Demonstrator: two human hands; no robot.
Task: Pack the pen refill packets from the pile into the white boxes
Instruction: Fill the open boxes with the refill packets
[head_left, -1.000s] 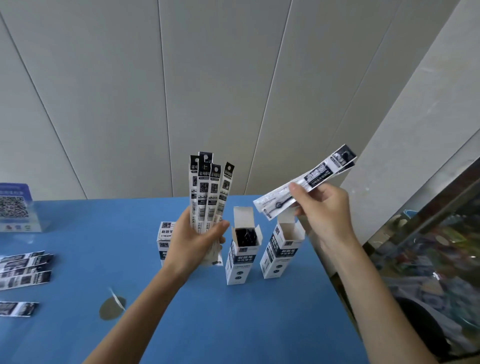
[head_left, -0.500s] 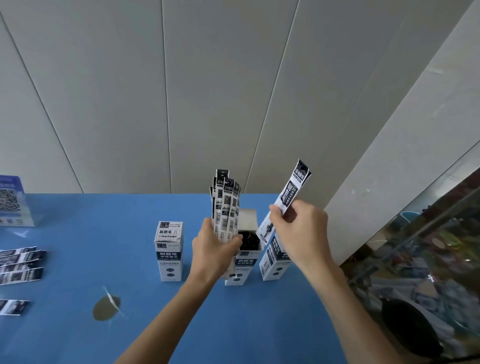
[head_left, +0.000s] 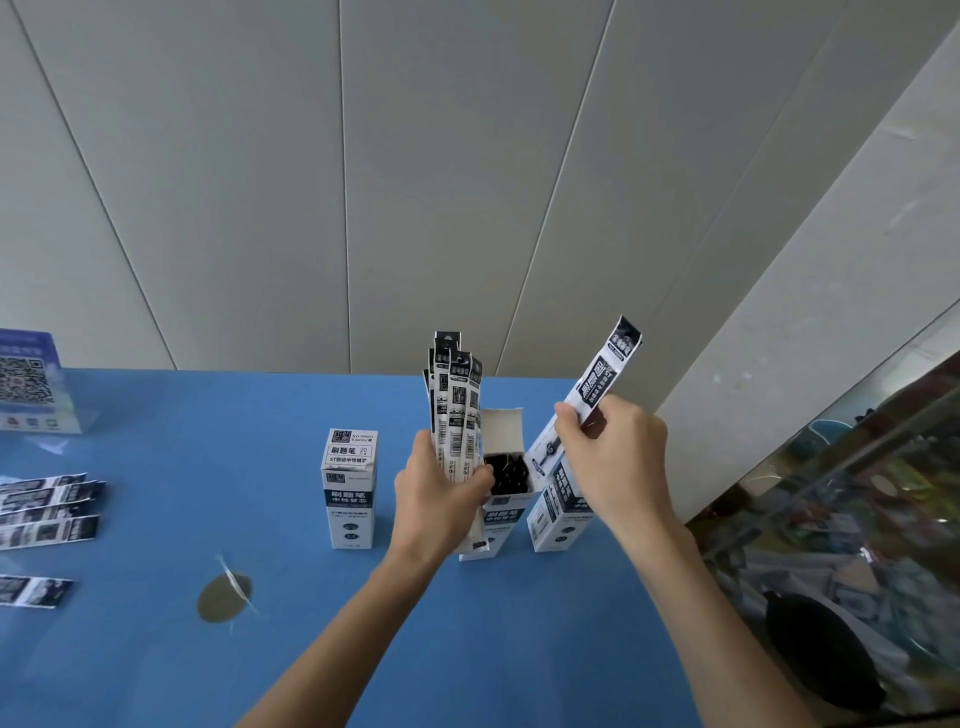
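Note:
My left hand grips an upright bundle of several black-and-white refill packets just left of the middle white box. That box stands open, its flap up, with dark refill ends showing inside. My right hand pinches a single packet, tilted, its lower end down at the mouth of the right white box, which my hand partly hides. A closed white box stands to the left. The pile of loose packets lies at the table's left edge.
The blue table meets a panelled wall at the back and a glass-fronted counter on the right. A QR-code stand sits at the far left. A grey round patch marks the tabletop in front.
My right hand swung its packet from near-horizontal to steeply tilted and brought its lower end down to the right box. My left hand carried the bundle rightward beside the middle box.

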